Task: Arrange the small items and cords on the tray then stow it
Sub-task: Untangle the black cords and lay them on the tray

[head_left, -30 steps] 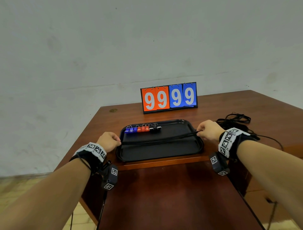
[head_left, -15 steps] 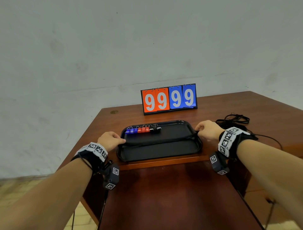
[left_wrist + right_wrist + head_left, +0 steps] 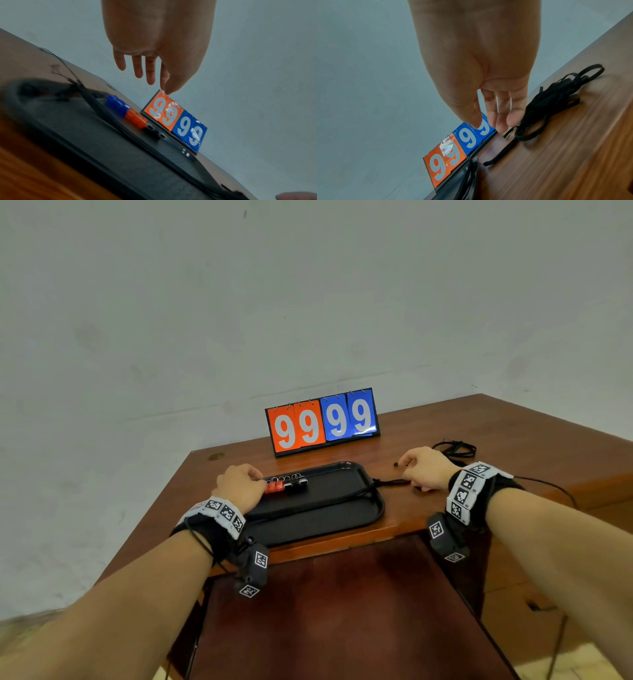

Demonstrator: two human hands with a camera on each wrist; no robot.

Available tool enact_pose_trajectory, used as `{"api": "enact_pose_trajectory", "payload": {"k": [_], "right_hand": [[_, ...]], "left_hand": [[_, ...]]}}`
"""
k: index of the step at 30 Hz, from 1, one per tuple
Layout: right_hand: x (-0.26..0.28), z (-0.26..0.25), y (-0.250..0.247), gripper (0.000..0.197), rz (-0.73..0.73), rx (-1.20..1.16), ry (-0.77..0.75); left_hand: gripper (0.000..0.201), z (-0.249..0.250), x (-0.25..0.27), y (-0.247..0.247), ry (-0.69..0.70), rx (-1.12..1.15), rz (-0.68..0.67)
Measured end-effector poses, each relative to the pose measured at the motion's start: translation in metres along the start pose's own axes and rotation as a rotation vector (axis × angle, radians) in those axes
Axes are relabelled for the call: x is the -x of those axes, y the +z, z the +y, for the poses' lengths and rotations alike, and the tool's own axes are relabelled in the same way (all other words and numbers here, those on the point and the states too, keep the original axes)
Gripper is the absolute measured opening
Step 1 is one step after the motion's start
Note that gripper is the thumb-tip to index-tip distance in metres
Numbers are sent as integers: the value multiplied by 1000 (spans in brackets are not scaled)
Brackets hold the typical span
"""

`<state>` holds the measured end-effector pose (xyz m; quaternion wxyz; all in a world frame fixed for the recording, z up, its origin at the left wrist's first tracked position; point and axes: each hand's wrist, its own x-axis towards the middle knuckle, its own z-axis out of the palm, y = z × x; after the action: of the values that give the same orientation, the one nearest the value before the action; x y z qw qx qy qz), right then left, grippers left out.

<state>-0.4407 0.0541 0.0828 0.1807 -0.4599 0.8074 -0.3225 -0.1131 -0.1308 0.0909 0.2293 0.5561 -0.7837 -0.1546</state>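
Black tray (image 3: 342,518) on table edge; clips (image 3: 286,484) rowed along far rim (blue, red, black); cord (image 3: 329,501) lies lengthwise across tray; loose cords (image 3: 455,448) bundled right.

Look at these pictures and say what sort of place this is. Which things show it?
Probably a plain room set up for recording a tabletop task, not a home. A bare wall, a wooden table holding little but a flip scoreboard reading 9999 and a black tray, and marker bands on both wrists suggest it.
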Motion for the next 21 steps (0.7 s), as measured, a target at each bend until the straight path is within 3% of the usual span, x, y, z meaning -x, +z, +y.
{"api": "enact_pose_trajectory", "payload": {"k": [12, 21], "right_hand": [[17, 86, -63, 33, 158, -7, 48], [9, 131, -92, 35, 142, 129, 83]], "left_hand": [[5, 147, 17, 84, 244, 80, -136], [7, 227, 28, 145, 348, 17, -243]]}}
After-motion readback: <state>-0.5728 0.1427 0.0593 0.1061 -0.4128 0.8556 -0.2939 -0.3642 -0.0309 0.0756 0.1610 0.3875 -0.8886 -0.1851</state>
